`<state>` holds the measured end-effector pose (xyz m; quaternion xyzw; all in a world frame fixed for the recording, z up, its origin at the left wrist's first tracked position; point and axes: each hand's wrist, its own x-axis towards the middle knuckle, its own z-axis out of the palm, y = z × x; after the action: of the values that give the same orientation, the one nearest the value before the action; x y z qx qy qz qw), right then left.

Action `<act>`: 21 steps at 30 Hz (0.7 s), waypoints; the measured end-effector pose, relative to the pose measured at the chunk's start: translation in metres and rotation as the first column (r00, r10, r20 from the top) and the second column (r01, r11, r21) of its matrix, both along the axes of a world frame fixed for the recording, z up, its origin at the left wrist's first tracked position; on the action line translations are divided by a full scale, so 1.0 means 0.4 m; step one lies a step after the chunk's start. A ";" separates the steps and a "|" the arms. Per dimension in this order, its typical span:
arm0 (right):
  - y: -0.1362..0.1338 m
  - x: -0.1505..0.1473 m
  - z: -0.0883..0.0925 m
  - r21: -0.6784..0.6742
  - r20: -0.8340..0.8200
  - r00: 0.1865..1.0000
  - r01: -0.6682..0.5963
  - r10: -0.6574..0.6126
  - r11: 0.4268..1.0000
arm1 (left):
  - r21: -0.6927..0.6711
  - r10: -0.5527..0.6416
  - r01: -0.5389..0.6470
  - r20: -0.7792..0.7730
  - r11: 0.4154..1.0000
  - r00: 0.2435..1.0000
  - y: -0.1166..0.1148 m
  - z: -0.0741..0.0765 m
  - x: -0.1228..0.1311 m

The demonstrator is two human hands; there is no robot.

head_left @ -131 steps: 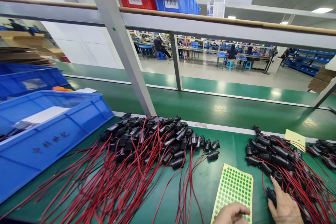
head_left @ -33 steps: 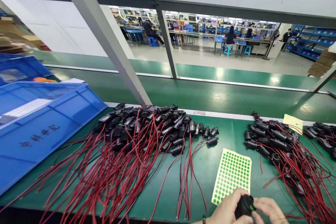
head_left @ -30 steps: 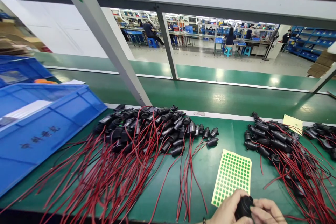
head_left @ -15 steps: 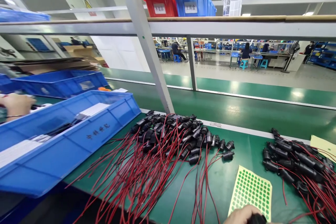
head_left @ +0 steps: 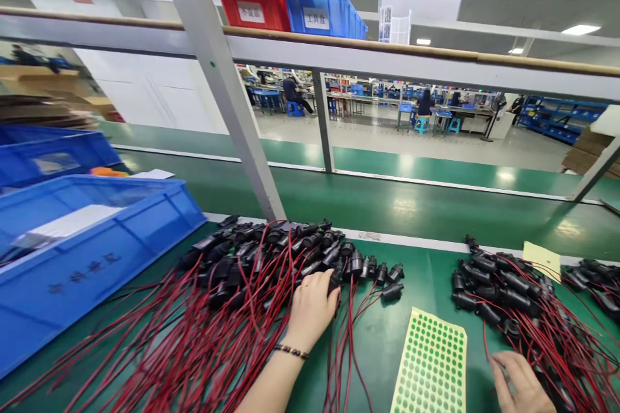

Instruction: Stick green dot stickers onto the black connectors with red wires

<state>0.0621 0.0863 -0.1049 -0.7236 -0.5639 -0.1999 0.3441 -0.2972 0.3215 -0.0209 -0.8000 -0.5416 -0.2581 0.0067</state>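
Workbench surface, green matted [head_left: 416, 271], carrying two heaps of wired parts. Item one: large heap of black cylindrical plastic connectors with long red and black leads [head_left: 252, 264], lying at 9 o'clock of the frame's centre, leads fanning toward 7 o'clock. Left hand [head_left: 312, 306] rests palm-down on the heap's right edge, fingers curled over a black connector at the pile's rim; whether it grips that connector cannot be told. Beaded bracelet [head_left: 290, 352] on its wrist. Item two: smaller heap of the same black connectors with red leads [head_left: 504, 290], at 3 o'clock. Right hand [head_left: 520, 384] lies at 5 o'clock, fingers loosely spread and touching the leads at that heap's near edge, nothing clasped. Item three: pale yellow sheet of round green dot stickers [head_left: 433, 364], flat on the mat between the two hands. Item four: blue plastic bin with printed characters on its wall [head_left: 87, 268], at 9 o'clock, just beside the large heap.
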 end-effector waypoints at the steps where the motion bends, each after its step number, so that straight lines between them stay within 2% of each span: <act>1: 0.014 0.017 0.002 -0.023 0.090 0.996 -0.004 0.006 1.000 | 0.023 0.028 -0.027 -0.049 0.999 0.998 0.010 -0.008 -0.004; 3: 0.045 0.042 0.015 -0.073 0.239 0.971 0.028 -0.010 0.997 | 0.055 0.065 -0.059 -0.108 0.997 0.992 0.016 -0.015 -0.006; 6: 0.088 0.063 0.038 -0.108 0.369 0.921 0.176 -0.125 0.978 | 0.090 0.080 -0.070 -0.112 0.993 0.990 0.004 -0.004 0.000; 10: 0.110 0.093 0.043 -0.117 0.470 0.842 0.357 -0.265 0.927 | 0.138 0.054 -0.058 0.039 0.989 0.998 -0.037 0.036 0.012; 12: 0.103 0.110 0.037 -0.140 0.492 0.815 0.420 -0.305 0.897 | 0.130 -0.035 0.013 0.171 0.991 0.985 -0.071 0.060 0.025; 15: 0.082 0.128 0.031 -0.163 0.502 0.810 0.431 -0.302 0.887 | 0.010 -0.213 0.226 0.381 0.974 0.900 -0.131 0.091 0.062; 18: 0.064 0.139 0.038 -0.167 0.485 0.836 0.378 -0.258 0.911 | -0.162 -0.295 0.454 0.566 0.876 0.770 -0.193 0.102 0.122; 21: 0.057 0.145 0.049 -0.170 0.472 0.854 0.330 -0.217 0.929 | -0.283 -0.269 0.640 0.733 0.715 0.624 -0.245 0.086 0.192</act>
<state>0.1201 0.1090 -0.0854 -0.7683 -0.5384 -0.3363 0.0818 -0.2205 0.2237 0.0136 -0.7441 -0.3263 -0.3523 -0.4645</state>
